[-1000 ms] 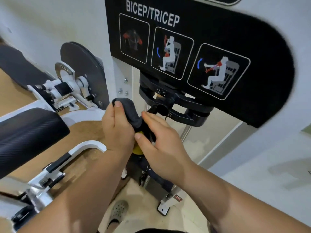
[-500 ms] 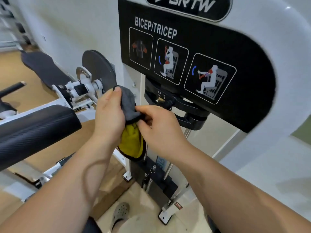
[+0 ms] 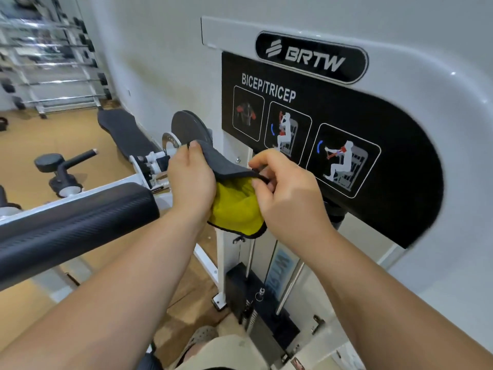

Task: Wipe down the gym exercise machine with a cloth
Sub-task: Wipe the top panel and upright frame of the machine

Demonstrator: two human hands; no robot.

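Note:
A cloth (image 3: 234, 206), dark grey on one side and yellow on the other, is stretched between both hands in front of the white bicep/tricep machine (image 3: 426, 108). My left hand (image 3: 190, 182) grips its left edge, thumb on the grey side. My right hand (image 3: 286, 194) pinches its right edge. The yellow side sags down between the hands. Behind the cloth is the machine's black instruction panel (image 3: 386, 134) with three exercise pictures. The cloth touches no part of the machine that I can see.
A black padded arm rest (image 3: 72, 225) juts out at the left, just beside my left forearm. A black round disc and chrome pivot (image 3: 186, 126) sit behind my left hand. The weight stack and guide rods (image 3: 250, 295) stand below. A barbell rack (image 3: 53, 62) fills the far left.
Both hands have lifted and pulled apart, unfolding the bunched cloth so that its yellow side shows. The view has tilted upward, bringing the machine's logo into sight.

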